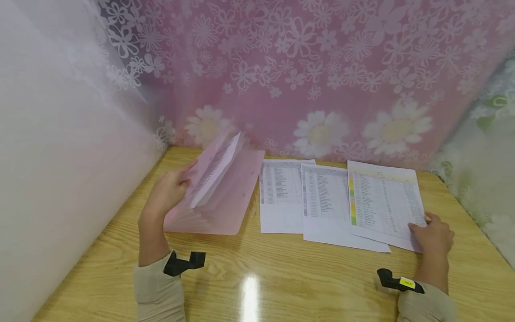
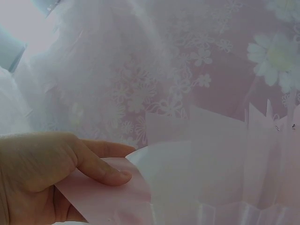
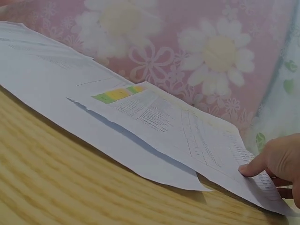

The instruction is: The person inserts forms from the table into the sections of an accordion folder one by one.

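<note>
The pink folder [image 1: 217,197] is propped open by the left hand [image 1: 169,192], its front flap pinched. Right of the folder, three overlapping sheets lie flat; the farthest sheet [image 1: 384,201] is gripped at its near corner by the right hand [image 1: 432,235]. Bare table [image 1: 281,277] is left in front.

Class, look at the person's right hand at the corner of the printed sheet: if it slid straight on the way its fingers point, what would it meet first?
The right hand points left across the coloured-margin sheet; it would probably first meet the middle sheet under it, though overlap depth is unclear.
</note>
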Motion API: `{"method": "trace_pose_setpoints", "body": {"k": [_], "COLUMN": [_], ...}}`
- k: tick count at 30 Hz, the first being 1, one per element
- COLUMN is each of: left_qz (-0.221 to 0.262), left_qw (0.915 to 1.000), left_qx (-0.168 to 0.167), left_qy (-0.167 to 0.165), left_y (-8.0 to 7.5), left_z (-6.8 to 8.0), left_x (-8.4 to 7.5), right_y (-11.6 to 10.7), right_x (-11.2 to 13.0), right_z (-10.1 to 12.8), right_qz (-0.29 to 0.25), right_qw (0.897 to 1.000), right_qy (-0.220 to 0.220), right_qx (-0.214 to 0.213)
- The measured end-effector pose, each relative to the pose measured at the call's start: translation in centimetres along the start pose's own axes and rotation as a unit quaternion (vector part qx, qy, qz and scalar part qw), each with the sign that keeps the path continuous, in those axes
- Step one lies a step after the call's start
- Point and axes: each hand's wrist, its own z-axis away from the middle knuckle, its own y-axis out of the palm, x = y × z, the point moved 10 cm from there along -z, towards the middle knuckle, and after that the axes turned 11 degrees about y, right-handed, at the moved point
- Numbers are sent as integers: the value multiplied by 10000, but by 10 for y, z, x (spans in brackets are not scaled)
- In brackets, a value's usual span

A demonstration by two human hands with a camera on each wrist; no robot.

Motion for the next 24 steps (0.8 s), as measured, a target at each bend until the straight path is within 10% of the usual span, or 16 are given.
{"method": "trace_pose_setpoints", "body": {"k": [24], "left_qz": [87], "left_qw": [9999], "left_qx": [104], "left_qy": [-54], "left_y": [3], "left_z": [-1], "left_x": [1], "right_y": [-5], "right_x": [-18], "right_z": [2], "right_qz": [-1534], "right_qw": [9838], "right_qy": [621], "right_qx": [684]}}
